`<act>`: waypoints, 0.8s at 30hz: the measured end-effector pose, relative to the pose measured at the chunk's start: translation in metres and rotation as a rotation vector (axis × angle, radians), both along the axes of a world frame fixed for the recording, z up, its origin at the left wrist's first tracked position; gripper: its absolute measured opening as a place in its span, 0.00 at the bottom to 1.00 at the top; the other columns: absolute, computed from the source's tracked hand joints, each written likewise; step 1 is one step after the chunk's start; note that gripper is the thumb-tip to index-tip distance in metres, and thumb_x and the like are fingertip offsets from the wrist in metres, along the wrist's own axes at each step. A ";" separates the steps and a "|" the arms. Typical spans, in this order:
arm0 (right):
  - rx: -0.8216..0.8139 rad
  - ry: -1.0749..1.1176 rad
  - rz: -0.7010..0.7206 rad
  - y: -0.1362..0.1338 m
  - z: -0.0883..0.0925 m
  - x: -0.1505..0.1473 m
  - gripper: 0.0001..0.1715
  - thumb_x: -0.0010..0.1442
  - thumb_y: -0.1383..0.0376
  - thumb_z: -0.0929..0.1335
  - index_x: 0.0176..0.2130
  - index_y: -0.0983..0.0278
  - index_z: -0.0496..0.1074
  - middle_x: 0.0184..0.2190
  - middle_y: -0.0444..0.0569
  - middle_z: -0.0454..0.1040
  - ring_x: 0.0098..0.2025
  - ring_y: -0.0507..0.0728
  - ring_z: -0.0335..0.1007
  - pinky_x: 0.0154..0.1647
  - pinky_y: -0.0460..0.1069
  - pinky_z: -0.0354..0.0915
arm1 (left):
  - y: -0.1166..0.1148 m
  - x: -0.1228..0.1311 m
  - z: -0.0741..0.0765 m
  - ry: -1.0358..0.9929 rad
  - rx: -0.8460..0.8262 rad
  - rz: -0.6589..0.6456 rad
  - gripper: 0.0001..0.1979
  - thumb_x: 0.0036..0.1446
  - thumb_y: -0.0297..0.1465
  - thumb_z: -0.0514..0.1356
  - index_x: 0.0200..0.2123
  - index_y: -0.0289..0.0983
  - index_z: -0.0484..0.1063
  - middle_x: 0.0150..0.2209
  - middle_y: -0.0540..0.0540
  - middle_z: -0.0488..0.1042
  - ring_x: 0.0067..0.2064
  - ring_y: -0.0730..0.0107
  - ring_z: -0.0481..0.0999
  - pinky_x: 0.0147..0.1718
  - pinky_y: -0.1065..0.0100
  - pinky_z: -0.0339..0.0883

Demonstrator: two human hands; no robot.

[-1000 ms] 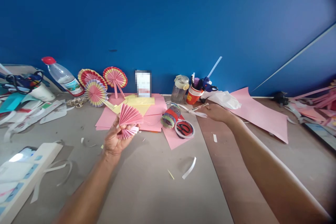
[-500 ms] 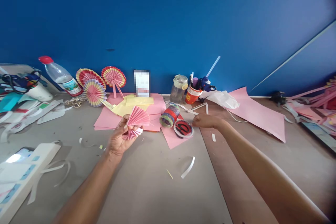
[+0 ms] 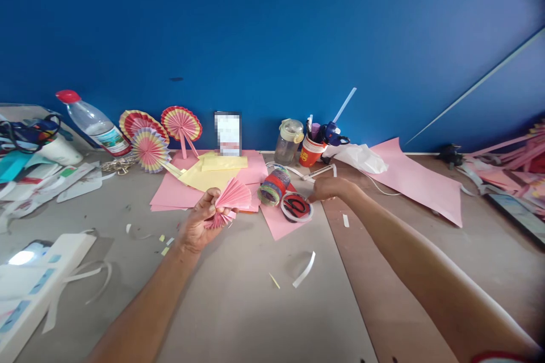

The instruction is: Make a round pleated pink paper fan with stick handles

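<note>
The pleated pink fan [image 3: 233, 195] is kept pinched in the left hand [image 3: 196, 228]; the right hand [image 3: 331, 188], drawn back beside the tape roll [image 3: 296, 207], is curled; its contents cannot be told.

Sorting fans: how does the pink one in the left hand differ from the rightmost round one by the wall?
The pink fan is one colour, the round fan ringed red and yellow. The pink fan is partly spread in the left hand; the round fan stands on a stick. Both are pleated paper.
</note>
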State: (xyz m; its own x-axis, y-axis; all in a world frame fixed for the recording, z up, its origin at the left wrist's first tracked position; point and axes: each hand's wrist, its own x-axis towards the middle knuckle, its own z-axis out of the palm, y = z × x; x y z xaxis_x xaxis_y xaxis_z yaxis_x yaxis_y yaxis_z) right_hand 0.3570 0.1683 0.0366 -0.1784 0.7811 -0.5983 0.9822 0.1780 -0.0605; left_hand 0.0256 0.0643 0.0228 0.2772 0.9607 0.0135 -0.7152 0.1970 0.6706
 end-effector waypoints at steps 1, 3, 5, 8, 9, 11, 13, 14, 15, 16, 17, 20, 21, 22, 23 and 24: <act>0.015 -0.019 0.000 0.002 0.002 -0.003 0.25 0.49 0.48 0.69 0.19 0.67 0.71 0.17 0.49 0.69 0.24 0.55 0.68 0.30 0.50 0.61 | 0.000 0.000 0.000 0.005 -0.001 -0.006 0.14 0.42 0.27 0.68 0.34 0.38 0.71 0.22 0.54 0.70 0.27 0.75 0.71 0.45 0.58 0.68; 0.052 -0.068 -0.001 0.006 0.004 -0.013 0.22 0.42 0.50 0.73 0.18 0.67 0.70 0.18 0.49 0.70 0.28 0.58 0.70 0.33 0.52 0.63 | 0.000 0.001 0.000 0.011 -0.004 -0.011 0.14 0.42 0.27 0.69 0.34 0.37 0.70 0.22 0.53 0.70 0.27 0.75 0.71 0.44 0.59 0.68; 0.087 -0.111 -0.007 0.010 0.005 -0.024 0.20 0.34 0.53 0.76 0.20 0.66 0.72 0.21 0.50 0.72 0.33 0.62 0.71 0.35 0.54 0.64 | 0.000 0.001 0.000 0.009 -0.012 -0.010 0.15 0.42 0.27 0.69 0.34 0.37 0.70 0.22 0.53 0.69 0.27 0.76 0.71 0.42 0.62 0.68; 0.115 -0.099 -0.002 0.012 0.009 -0.030 0.19 0.31 0.58 0.78 0.25 0.64 0.74 0.26 0.51 0.75 0.36 0.65 0.72 0.37 0.56 0.65 | -0.001 0.000 0.001 -0.001 -0.019 -0.009 0.15 0.41 0.26 0.69 0.34 0.37 0.70 0.22 0.54 0.67 0.27 0.77 0.70 0.39 0.65 0.68; 0.116 -0.064 0.008 0.012 0.012 -0.027 0.20 0.31 0.59 0.78 0.27 0.64 0.75 0.28 0.51 0.76 0.36 0.65 0.72 0.37 0.55 0.65 | -0.001 0.000 0.001 -0.005 -0.022 -0.010 0.15 0.41 0.26 0.69 0.34 0.37 0.70 0.22 0.54 0.66 0.27 0.77 0.69 0.38 0.66 0.68; 0.120 0.040 0.029 0.011 0.021 -0.015 0.22 0.34 0.58 0.77 0.32 0.63 0.76 0.32 0.50 0.77 0.37 0.63 0.73 0.37 0.52 0.66 | -0.001 0.000 0.003 -0.022 -0.031 -0.017 0.15 0.40 0.26 0.69 0.33 0.37 0.70 0.23 0.55 0.66 0.27 0.78 0.69 0.36 0.68 0.67; 0.176 0.172 0.009 0.006 0.033 -0.002 0.23 0.40 0.59 0.75 0.38 0.63 0.76 0.36 0.50 0.77 0.38 0.60 0.72 0.37 0.48 0.65 | -0.002 0.000 0.004 -0.045 -0.037 -0.024 0.15 0.40 0.26 0.69 0.33 0.37 0.70 0.23 0.55 0.66 0.26 0.79 0.68 0.34 0.69 0.66; 0.241 0.215 -0.038 0.001 0.039 0.001 0.20 0.46 0.58 0.71 0.39 0.65 0.75 0.38 0.51 0.77 0.39 0.60 0.72 0.37 0.48 0.65 | -0.002 0.000 0.005 -0.055 -0.038 -0.025 0.15 0.39 0.26 0.70 0.33 0.37 0.71 0.22 0.55 0.66 0.27 0.79 0.68 0.34 0.70 0.65; 0.321 0.244 -0.101 -0.005 0.045 0.001 0.18 0.54 0.57 0.66 0.40 0.66 0.75 0.38 0.53 0.76 0.39 0.60 0.72 0.37 0.49 0.65 | -0.002 0.001 0.006 -0.059 -0.038 -0.024 0.15 0.39 0.26 0.70 0.33 0.37 0.71 0.22 0.55 0.66 0.26 0.79 0.68 0.32 0.71 0.65; 0.394 0.299 -0.146 -0.014 0.050 -0.003 0.20 0.59 0.57 0.61 0.41 0.66 0.73 0.39 0.53 0.76 0.39 0.59 0.72 0.38 0.50 0.65 | -0.003 0.002 0.008 -0.058 -0.038 -0.020 0.15 0.38 0.25 0.70 0.32 0.37 0.71 0.22 0.55 0.66 0.26 0.79 0.68 0.31 0.72 0.64; 0.497 0.519 -0.220 -0.025 0.054 -0.011 0.20 0.60 0.58 0.60 0.42 0.67 0.73 0.38 0.52 0.76 0.39 0.58 0.72 0.39 0.49 0.65 | -0.004 0.002 0.010 -0.050 -0.036 -0.015 0.15 0.38 0.25 0.70 0.32 0.37 0.71 0.21 0.54 0.65 0.26 0.79 0.67 0.30 0.72 0.64; 0.500 1.035 -0.137 -0.061 0.058 -0.057 0.15 0.59 0.61 0.61 0.40 0.65 0.73 0.38 0.50 0.76 0.42 0.56 0.71 0.45 0.51 0.65 | -0.008 0.003 0.017 -0.022 -0.021 0.003 0.16 0.36 0.25 0.70 0.30 0.37 0.71 0.20 0.54 0.65 0.24 0.78 0.66 0.26 0.73 0.63; 0.489 1.128 -0.079 -0.072 0.057 -0.075 0.14 0.58 0.64 0.62 0.41 0.64 0.73 0.41 0.50 0.76 0.44 0.56 0.71 0.48 0.51 0.64 | -0.009 0.003 0.019 -0.016 -0.015 0.013 0.16 0.36 0.25 0.70 0.30 0.37 0.70 0.20 0.54 0.65 0.23 0.78 0.66 0.26 0.73 0.63; 0.484 1.198 -0.023 -0.082 0.054 -0.094 0.15 0.58 0.67 0.62 0.44 0.64 0.72 0.45 0.51 0.74 0.47 0.56 0.69 0.51 0.52 0.63 | -0.010 0.002 0.021 -0.010 -0.010 0.027 0.16 0.36 0.26 0.71 0.30 0.37 0.70 0.19 0.54 0.65 0.23 0.78 0.66 0.25 0.72 0.63; 0.481 1.248 0.042 -0.090 0.051 -0.111 0.19 0.57 0.69 0.62 0.48 0.63 0.70 0.49 0.52 0.72 0.52 0.57 0.67 0.54 0.53 0.61 | -0.011 0.001 0.023 -0.002 -0.004 0.046 0.16 0.36 0.26 0.71 0.30 0.37 0.70 0.19 0.54 0.65 0.23 0.77 0.66 0.25 0.72 0.63; 0.463 1.280 0.088 -0.096 0.047 -0.127 0.24 0.56 0.70 0.63 0.53 0.63 0.66 0.53 0.53 0.69 0.56 0.57 0.63 0.57 0.54 0.58 | -0.011 0.000 0.024 0.007 0.002 0.068 0.16 0.36 0.26 0.71 0.30 0.37 0.70 0.19 0.54 0.65 0.23 0.77 0.66 0.25 0.72 0.63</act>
